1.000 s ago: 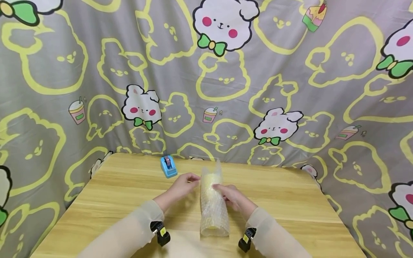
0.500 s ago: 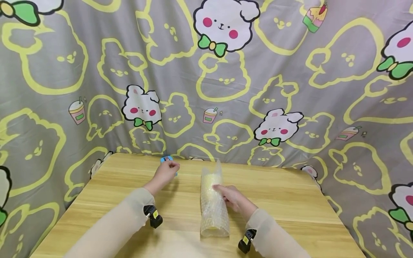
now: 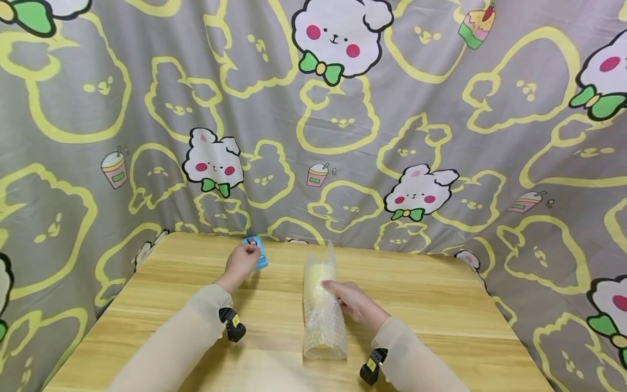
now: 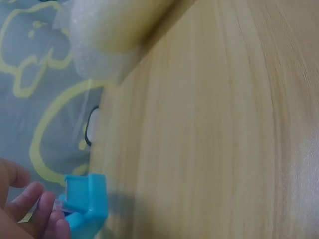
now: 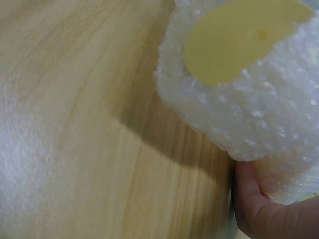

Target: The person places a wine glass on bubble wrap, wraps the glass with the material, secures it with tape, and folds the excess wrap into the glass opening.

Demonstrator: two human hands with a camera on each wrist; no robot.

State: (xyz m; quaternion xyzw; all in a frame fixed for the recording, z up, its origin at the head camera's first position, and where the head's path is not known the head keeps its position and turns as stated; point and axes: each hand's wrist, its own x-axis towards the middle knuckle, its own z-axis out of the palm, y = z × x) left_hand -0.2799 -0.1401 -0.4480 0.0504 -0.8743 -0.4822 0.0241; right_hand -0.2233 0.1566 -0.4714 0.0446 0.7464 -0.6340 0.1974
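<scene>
A yellow cylinder (image 5: 229, 45) lies wrapped in clear bubble wrap (image 3: 325, 321), lengthwise away from me on the table. My right hand (image 3: 355, 302) grips the wrap from its right side, thumb on top; in the right wrist view its fingers (image 5: 247, 186) are partly hidden by the wrap. At the back left stands a blue tape dispenser (image 3: 261, 261). My left hand (image 3: 241, 262) is at its tape roll, fingers bent; the left wrist view shows the fingertips (image 4: 47, 201) against the dispenser's open side. Whether they pinch tape is unclear.
The wooden table (image 3: 416, 305) ends at the back against a grey patterned curtain (image 3: 274, 114). Bubble wrap sticks up loosely at the roll's far end. A black wrist camera (image 3: 233, 325) sits on each sleeve.
My left hand has left the side of the bubble wrap, moved left to the tape dispenser and shifted slightly further left over it. The right hand has kept its hold on the wrap.
</scene>
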